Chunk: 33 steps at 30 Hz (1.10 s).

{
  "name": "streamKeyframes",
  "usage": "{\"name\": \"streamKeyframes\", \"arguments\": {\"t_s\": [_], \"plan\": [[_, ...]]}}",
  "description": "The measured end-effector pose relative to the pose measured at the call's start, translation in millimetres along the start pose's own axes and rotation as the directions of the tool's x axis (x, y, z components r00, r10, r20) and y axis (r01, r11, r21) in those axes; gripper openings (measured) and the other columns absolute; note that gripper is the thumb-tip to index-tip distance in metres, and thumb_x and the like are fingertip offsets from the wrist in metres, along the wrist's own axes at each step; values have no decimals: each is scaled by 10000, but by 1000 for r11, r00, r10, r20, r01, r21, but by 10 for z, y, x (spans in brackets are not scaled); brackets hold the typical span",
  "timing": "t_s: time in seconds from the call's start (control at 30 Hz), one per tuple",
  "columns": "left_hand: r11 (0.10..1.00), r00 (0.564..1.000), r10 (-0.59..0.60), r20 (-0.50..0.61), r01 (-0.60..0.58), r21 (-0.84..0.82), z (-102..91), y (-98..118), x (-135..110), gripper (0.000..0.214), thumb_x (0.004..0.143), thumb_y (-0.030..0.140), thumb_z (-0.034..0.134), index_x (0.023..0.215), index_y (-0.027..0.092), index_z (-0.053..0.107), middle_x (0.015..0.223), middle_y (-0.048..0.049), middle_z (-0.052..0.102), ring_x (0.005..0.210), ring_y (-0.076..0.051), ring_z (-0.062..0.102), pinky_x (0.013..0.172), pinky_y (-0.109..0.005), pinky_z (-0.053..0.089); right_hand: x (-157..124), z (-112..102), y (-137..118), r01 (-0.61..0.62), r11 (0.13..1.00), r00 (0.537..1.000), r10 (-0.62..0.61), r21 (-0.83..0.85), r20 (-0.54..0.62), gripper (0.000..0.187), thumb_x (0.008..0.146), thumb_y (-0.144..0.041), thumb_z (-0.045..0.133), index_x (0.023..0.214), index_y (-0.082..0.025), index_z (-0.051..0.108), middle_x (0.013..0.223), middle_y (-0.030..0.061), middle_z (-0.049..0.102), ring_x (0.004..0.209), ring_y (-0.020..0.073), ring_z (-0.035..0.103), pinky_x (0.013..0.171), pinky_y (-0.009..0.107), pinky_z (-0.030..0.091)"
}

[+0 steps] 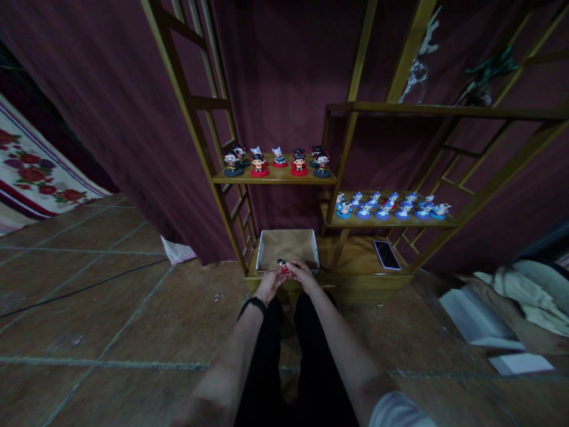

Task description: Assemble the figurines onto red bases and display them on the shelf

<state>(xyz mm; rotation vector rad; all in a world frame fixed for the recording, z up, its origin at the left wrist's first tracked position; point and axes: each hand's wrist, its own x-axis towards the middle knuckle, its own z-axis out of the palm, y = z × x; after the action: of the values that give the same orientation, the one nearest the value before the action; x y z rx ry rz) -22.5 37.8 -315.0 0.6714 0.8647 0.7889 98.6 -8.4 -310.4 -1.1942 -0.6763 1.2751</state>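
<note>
Between my two hands is a small figurine (281, 263) with black hair and red on its body. My left hand (269, 283) is closed around its lower left side, and a dark band circles that wrist. From the right, my right hand (301, 274) grips the same figurine, its fingers meeting the left ones. Both hands are over the near edge of an open cardboard box (288, 242) with a brown inside and white rim. Above the box, several similar figurines (299, 166) on red and dark round bases stand in rows on a wooden shelf (275, 178).
On a lower right shelf stand several blue and purple figurines (383, 210). A phone (387, 255) lies on the bottom board. Glassy ornaments (418, 77) stand higher up. White boxes (482, 317) are on the floor at right; a black cable (89, 287) runs across the left floor.
</note>
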Motion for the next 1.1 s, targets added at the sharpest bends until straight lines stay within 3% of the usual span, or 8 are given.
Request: {"name": "streamKeyframes", "arguments": {"t_s": [0.2, 0.43, 0.73, 1.1], "plan": [[999, 999, 31, -6, -31, -18, -9, -16, 7, 59, 757, 74, 578, 767, 100, 631, 681, -85, 674, 607, -113, 634, 561, -191, 494, 64, -29, 58, -9, 1000, 1000, 9, 17, 3, 400, 573, -481, 721, 835, -188, 648, 679, -10, 657, 562, 89, 577, 583, 216, 473], [996, 996, 79, -38, -81, -47, -7, -18, 6, 86, 702, 44, 646, 757, 108, 635, 676, -46, 667, 576, -89, 617, 567, -181, 498, 94, -36, 93, 15, 999, 996, -11, 40, -90, 371, 571, -458, 729, 823, -201, 638, 653, -34, 645, 515, 74, 564, 581, 230, 493], [991, 987, 123, -103, -127, -38, 8, -11, 4, 126, 680, 42, 676, 746, 126, 609, 655, -28, 660, 571, -92, 621, 541, -178, 486, 81, -37, 83, -17, 997, 999, 20, 70, -43, 313, 552, -365, 748, 806, -196, 677, 609, -21, 647, 507, 87, 557, 587, 250, 491], [993, 988, 116, -105, -116, 6, 10, -1, -28, 109, 698, 139, 676, 762, 134, 588, 607, -18, 644, 497, -92, 607, 487, -176, 458, 23, 8, 0, -50, 994, 995, 59, 101, -86, 173, 552, -274, 667, 694, -174, 664, 514, -32, 615, 452, 80, 516, 567, 245, 462]]}}
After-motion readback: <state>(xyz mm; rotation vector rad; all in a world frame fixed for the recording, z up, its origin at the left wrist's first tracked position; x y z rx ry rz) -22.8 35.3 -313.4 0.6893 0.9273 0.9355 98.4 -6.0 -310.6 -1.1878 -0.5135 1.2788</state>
